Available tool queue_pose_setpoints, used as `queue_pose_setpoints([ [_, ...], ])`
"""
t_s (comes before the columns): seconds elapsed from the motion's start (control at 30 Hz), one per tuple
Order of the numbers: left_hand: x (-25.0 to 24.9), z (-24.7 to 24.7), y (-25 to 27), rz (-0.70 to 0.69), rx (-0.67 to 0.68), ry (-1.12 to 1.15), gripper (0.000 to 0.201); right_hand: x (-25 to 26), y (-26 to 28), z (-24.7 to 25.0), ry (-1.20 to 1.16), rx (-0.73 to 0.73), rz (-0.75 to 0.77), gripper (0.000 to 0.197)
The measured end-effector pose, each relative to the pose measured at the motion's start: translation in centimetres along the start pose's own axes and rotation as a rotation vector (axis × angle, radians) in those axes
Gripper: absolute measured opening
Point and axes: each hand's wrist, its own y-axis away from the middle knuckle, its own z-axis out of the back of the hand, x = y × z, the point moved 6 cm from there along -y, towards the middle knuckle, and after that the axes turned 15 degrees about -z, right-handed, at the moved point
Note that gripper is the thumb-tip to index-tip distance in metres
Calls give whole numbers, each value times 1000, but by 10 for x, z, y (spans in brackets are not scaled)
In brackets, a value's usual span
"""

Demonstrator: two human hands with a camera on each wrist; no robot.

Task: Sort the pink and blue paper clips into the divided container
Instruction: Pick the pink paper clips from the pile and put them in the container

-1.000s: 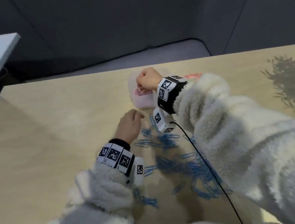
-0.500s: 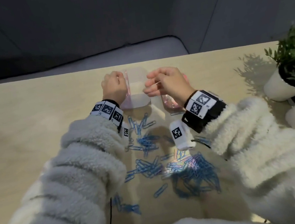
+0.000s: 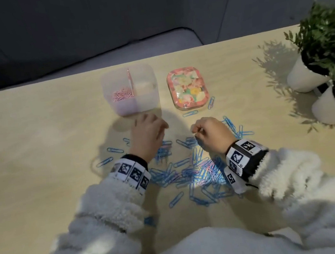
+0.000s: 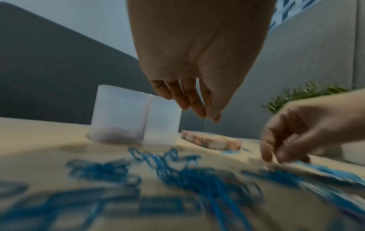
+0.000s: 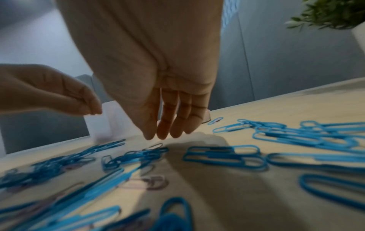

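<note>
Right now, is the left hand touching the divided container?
Apart. In the left wrist view the left hand hangs in the air, and its fingertips end nearer the camera than the divided container, with bare table between them.

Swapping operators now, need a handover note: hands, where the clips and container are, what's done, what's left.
Left hand: above the clips just in front of the container, fingers loosely bent, holds nothing visible.
Right hand: over the pile, fingers hanging relaxed, empty.
Container: far centre of the table, lid lying to its right.
Done: pink clips are in the left compartment; the right compartment looks empty.
Left: the blue clips are all on the table, with a few pink ones mixed into the pile. Two blue strays lie by the lid.
</note>
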Motion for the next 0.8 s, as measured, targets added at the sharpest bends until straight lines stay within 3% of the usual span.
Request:
queue_pose_setpoints([
  [0.1,-5,-26,20,81,162,20,18,5,1,3,46,-47,28,12],
  [0.2,-6,-37,32,114,245,-30,22,5,2,-1,117,4,37,10],
  [0.3,0,-37,42,152,246,11,18,1,4,-6,93,47,40,6],
  [0.4,6,-34,46,164,234,43,22,-10,3,3,-17,-25,14,12],
  [0.5,1,-31,41,106,203,34,21,-19,7,18,-321,-52,-79,11],
  [0.6,-5,-36,31,43,244,5,21,-29,12,13,-789,120,-277,26],
  [0.67,-6,-40,27,46,291,-16,20,-37,14,8,-911,188,-354,34],
  [0.73,-6,-43,24,47,346,-75,22,-42,18,6,-740,201,-294,33],
  [0.8,-12,-44,20,22,387,-131,24,-42,22,1,-325,170,-134,26],
])
